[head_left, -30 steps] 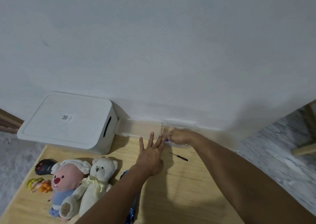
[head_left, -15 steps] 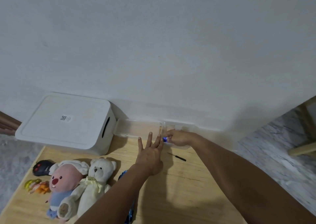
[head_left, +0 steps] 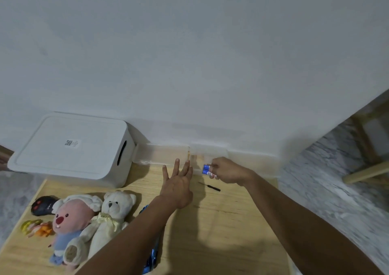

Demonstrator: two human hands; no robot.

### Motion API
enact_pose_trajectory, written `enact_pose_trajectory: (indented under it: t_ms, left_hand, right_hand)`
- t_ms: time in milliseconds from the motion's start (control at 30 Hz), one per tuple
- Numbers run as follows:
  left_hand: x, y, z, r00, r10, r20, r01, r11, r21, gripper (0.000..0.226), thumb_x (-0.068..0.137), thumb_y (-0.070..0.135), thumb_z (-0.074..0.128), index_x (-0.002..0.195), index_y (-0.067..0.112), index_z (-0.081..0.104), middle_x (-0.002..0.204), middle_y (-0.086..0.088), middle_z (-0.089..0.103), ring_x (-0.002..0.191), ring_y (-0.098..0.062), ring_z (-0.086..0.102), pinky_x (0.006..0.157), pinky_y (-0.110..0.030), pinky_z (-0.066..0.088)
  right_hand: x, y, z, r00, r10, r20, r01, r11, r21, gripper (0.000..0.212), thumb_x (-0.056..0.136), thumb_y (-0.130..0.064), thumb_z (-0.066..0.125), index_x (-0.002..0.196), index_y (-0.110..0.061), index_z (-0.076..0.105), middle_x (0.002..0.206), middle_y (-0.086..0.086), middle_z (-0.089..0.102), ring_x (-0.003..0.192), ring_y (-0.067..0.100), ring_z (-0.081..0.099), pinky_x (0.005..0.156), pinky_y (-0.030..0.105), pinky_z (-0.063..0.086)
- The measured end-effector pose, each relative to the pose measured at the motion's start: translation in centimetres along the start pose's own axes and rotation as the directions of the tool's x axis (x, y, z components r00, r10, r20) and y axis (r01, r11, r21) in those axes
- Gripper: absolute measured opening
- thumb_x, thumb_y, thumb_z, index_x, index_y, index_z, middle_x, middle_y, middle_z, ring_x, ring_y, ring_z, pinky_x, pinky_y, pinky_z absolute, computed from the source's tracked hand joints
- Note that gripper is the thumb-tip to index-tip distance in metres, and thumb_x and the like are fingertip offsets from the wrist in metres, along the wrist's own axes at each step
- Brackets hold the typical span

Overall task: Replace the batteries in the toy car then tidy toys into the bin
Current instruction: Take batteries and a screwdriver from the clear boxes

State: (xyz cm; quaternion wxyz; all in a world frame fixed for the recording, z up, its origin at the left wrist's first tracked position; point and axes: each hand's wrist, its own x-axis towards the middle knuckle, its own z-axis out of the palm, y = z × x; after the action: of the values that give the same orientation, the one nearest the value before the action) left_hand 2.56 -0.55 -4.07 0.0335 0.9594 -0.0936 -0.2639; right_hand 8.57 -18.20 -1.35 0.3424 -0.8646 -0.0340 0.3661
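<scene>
1. While our right hand point(head_left: 228, 170) reaches toward the far edge of the wooden table point(head_left: 231, 232), its fingers pinch two blue batteries point(head_left: 208, 170) held side by side, just in front of a clear plastic box point(head_left: 168, 156).
2. We see our left hand point(head_left: 179, 187) beside it with the fingers straight and spread, the fingertips point(head_left: 177, 160) at the near wall of the clear box; we cannot tell whether they press it.
3. We find that box lying along the far edge of the table against the wall, with its lid open toward the left.
4. We have a small black screwdriver point(head_left: 209, 186) lying flat on the table just nearer than the right hand, apart from it.
5. We see the white bin point(head_left: 71, 148) at the far left corner of the table, its lid on, touching the end of the clear box.
6. We glimpse a blue toy car point(head_left: 150, 260) under our left forearm near the near edge, mostly hidden.
7. We keep a pink plush toy point(head_left: 71, 220) and a white teddy bear point(head_left: 111, 218) lying side by side along the left edge, touching each other.
8. We also see a black remote point(head_left: 43, 205) and a small yellow and orange toy point(head_left: 36, 228) at the left edge, beside the pink plush.
</scene>
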Motion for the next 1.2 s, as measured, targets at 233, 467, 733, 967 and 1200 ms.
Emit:
enact_pose_trajectory:
  t_ms: [233, 467, 733, 967, 1200]
  left_hand:
    - [0.1, -0.4, 0.4, 0.999, 0.007, -0.039, -0.003, 0.995, 0.099, 0.089, 0.09, 0.015, 0.057, 0.155, 0.015, -0.004, 0.163, -0.002, -0.013, 0.146, -0.029, -0.023, 0.115, -0.062, -0.008]
    - [-0.6, 0.0, 0.2, 0.998, 0.012, -0.055, -0.008, 0.998, 0.06, 0.073, 0.094, 0.023, 0.047, 0.155, 0.014, 0.007, 0.164, 0.001, -0.005, 0.148, -0.026, -0.02, 0.116, -0.06, -0.008]
    - [-1.2, 0.1, 0.0, 0.998, 0.021, -0.054, -0.022, 1.0, -0.014, 0.069, 0.092, 0.027, 0.049, 0.153, 0.015, 0.017, 0.164, 0.001, 0.001, 0.149, -0.024, -0.015, 0.116, -0.057, -0.006]
    - [-1.4, 0.6, -0.6, 0.936, -0.009, -0.351, -0.023, 0.996, -0.086, 0.049, 0.092, 0.02, 0.046, 0.141, 0.015, 0.042, 0.146, -0.001, 0.045, 0.145, -0.021, 0.022, 0.121, -0.043, 0.009]
    - [-0.7, 1.9, -1.1, 0.953, 0.083, -0.29, -0.097, 0.995, -0.034, 0.068, 0.089, 0.018, 0.049, 0.151, 0.015, 0.02, 0.162, -0.003, 0.012, 0.15, -0.025, 0.0, 0.121, -0.05, 0.001]
  right_hand:
    - [-2.0, 5.0, 4.3, 0.984, 0.069, -0.165, -0.079, 0.995, -0.058, 0.023, 0.095, -0.016, 0.051, 0.109, -0.011, 0.068, 0.101, 0.01, 0.065, 0.089, 0.024, 0.057, 0.071, 0.027, 0.04]
    - [-2.9, 7.1, 8.7, 0.927, 0.05, -0.372, -0.103, 0.987, -0.124, 0.022, 0.095, -0.017, 0.052, 0.112, -0.017, 0.067, 0.109, 0.007, 0.063, 0.103, 0.026, 0.058, 0.08, 0.031, 0.045]
    - [-3.4, 8.5, 10.6, 0.842, -0.047, -0.538, -0.091, 0.97, -0.227, 0.028, 0.097, -0.024, 0.051, 0.123, -0.025, 0.062, 0.121, 0.002, 0.052, 0.118, 0.02, 0.046, 0.088, 0.029, 0.042]
    - [-3.8, 8.6, 10.8, 0.785, -0.06, -0.617, -0.063, 0.982, -0.177, 0.033, 0.091, -0.024, 0.057, 0.122, -0.014, 0.061, 0.12, 0.005, 0.055, 0.118, 0.023, 0.047, 0.092, 0.031, 0.042]
    - [-4.4, 8.6, 10.3, 0.827, -0.013, -0.562, -0.013, 0.999, -0.042, 0.052, 0.078, 0.004, 0.062, 0.127, -0.01, 0.051, 0.128, 0.005, 0.045, 0.122, 0.02, 0.04, 0.094, 0.018, 0.032]
